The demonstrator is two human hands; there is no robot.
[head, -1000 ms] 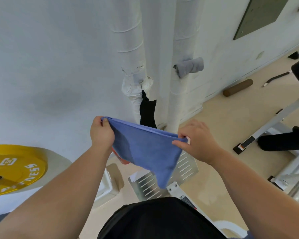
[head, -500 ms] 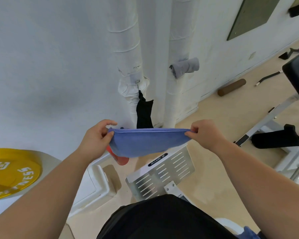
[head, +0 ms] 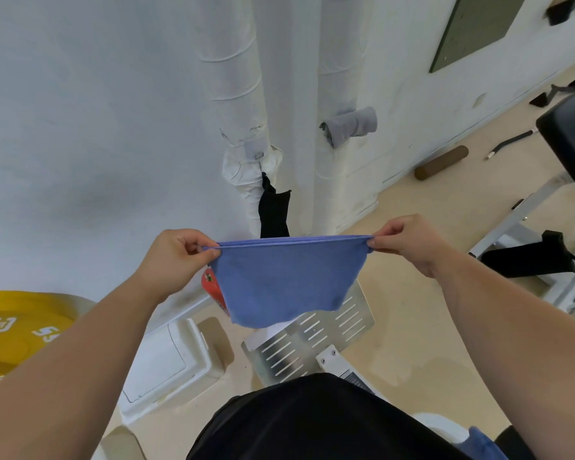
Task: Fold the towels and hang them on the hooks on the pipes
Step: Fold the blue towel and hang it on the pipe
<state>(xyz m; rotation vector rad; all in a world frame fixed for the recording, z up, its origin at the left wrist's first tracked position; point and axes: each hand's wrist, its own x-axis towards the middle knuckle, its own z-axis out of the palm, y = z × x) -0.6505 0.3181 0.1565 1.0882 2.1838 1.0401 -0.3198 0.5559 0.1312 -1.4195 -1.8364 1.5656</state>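
White wall [head: 80, 127] fills the upper left, beige floor [head: 429, 327] the lower right. Two white wrapped pipes run down the wall: left pipe [head: 233, 78], right pipe [head: 342, 61]. Yellow weight plate [head: 17, 330] at the left edge, low.

Blue towel [head: 286, 280] is held in the air in front of the pipes, touching neither. Its top edge is pulled straight and level and the rest hangs below. Slotted metal plate [head: 312, 343] on the floor shows under its lower edge.

Left hand [head: 173, 260]: grip closed, thumb and fingers pinching the towel's top left corner. Right hand [head: 409, 240]: same pinch on the top right corner.

Black towel [head: 274, 214] hangs off the left pipe, just behind the blue one's top edge. Grey towel [head: 352, 126], bunched, sits on the right pipe higher up. Red object [head: 213, 287] is partly hidden behind the blue towel's left side; can't tell what it is.
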